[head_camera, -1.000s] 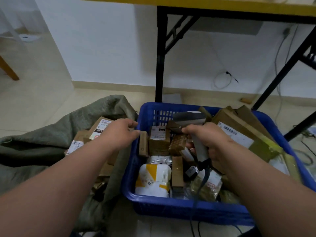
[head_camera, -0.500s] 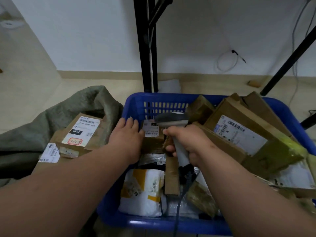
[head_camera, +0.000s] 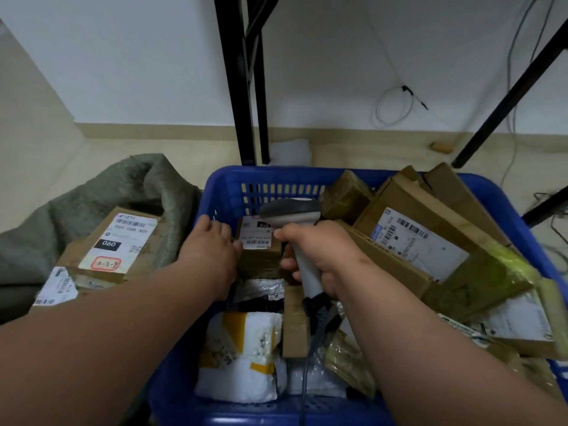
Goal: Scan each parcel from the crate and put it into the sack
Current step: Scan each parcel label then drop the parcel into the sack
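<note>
A small brown parcel (head_camera: 259, 252) stands near the centre of the frame, against the far wall of the blue crate (head_camera: 504, 207), its white label turned up toward the camera, which looks like the reason it is propped that way: the barcode is open to a reader. Just above and right of it hangs the grey scanner (head_camera: 292, 215), head pointed down at that label, its cord trailing toward the lower edge of the frame. The right hand (head_camera: 322, 256) is wrapped tight around the scanner's handle, forefinger at the trigger side. The left hand (head_camera: 209, 253) lies against the parcel's left side, fingers loosely extended over the crate's inner edge; whether the thumb is hooked round the box I cannot tell. It appears to be steadying the parcel for the read. Around it the crate is packed with cartons and soft mailers. At the left of the frame the green sack (head_camera: 101, 192) lies slumped open, labelled boxes already in its mouth, close enough for a short carry.
</note>
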Tool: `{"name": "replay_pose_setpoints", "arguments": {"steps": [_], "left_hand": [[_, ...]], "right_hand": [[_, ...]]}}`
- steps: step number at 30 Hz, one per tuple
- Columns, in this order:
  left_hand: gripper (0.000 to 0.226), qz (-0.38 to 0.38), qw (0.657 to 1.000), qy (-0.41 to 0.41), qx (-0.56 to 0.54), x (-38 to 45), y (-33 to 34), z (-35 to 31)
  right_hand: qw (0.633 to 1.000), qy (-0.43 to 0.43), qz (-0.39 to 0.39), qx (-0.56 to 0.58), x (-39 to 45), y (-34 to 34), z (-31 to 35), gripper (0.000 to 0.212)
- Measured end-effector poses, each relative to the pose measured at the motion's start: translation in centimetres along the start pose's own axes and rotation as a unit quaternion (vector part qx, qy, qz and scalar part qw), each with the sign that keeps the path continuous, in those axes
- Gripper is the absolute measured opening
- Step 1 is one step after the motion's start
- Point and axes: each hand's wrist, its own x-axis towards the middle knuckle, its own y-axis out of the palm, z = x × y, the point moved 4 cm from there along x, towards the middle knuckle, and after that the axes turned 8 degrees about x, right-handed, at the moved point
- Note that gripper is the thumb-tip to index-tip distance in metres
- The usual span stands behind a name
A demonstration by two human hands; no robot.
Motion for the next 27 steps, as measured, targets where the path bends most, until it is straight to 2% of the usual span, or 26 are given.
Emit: {"name": "replay_pose_setpoints", "arguments": {"steps": [6, 8, 10, 11, 12, 14, 16, 18, 19, 20, 22, 25, 27], "left_hand": [[0.083, -0.049, 0.994, -0.047, -0.086, -5.0, -1.9, 5.1], [0.085, -0.061, 0.981, -0.092, -0.158, -7.4, -2.4, 7.3], [0.088, -0.051, 0.952, -0.141, -0.267, -10.0, -2.3, 9.4], [0.087, -0.047, 0.921, -0.161, -0.353, -11.4, -2.0, 10.2], [0.081, -0.049, 0.870, -0.175, -0.459, -12.7, -1.6, 10.9], [0.054, -0.059, 0.720, -0.189, -0.665, -15.0, -0.3, 11.3], [0.035, -0.046, 0.569, -0.205, -0.795, -16.5, 1.2, 11.0], [0.039, -0.014, 0.440, -0.221, -0.870, -17.6, 2.5, 10.5], [0.043, 0.000, 0.390, -0.220, -0.894, -17.9, 3.0, 10.3], [0.048, 0.012, 0.355, -0.214, -0.910, -18.2, 3.3, 10.2], [0.055, 0.029, 0.311, -0.196, -0.930, -18.3, 3.7, 10.2], [0.059, 0.043, 0.273, -0.186, -0.943, -18.0, 4.3, 10.2], [0.062, 0.054, 0.270, -0.188, -0.943, -17.8, 4.8, 10.4]], "right_hand": [[0.999, -0.035, -0.012, 0.018, -3.4, -1.1, 1.4, 0.022], [0.998, -0.048, -0.019, 0.020, -5.0, -1.5, 1.8, 0.019], [0.997, -0.064, -0.027, 0.028, -6.7, -1.8, 2.2, 0.014], [0.996, -0.070, -0.029, 0.036, -7.5, -1.8, 2.3, 0.014], [0.996, -0.075, -0.028, 0.046, -8.3, -1.7, 2.5, 0.015], [0.994, -0.082, -0.025, 0.062, -9.9, -1.4, 2.8, 0.017], [0.993, -0.094, -0.019, 0.074, -11.3, -0.9, 3.1, 0.018], [0.991, -0.115, -0.009, 0.074, -12.7, -0.2, 3.5, 0.017], [0.990, -0.127, -0.003, 0.069, -13.3, 0.2, 3.7, 0.017], [0.989, -0.137, 0.002, 0.060, -13.8, 0.6, 3.9, 0.017], [0.987, -0.154, 0.014, 0.036, -14.6, 1.3, 4.2, 0.016], [0.985, -0.170, 0.032, 0.002, -15.0, 2.4, 4.5, 0.016], [0.984, -0.173, 0.039, -0.008, -15.0, 2.9, 4.6, 0.019]]}}
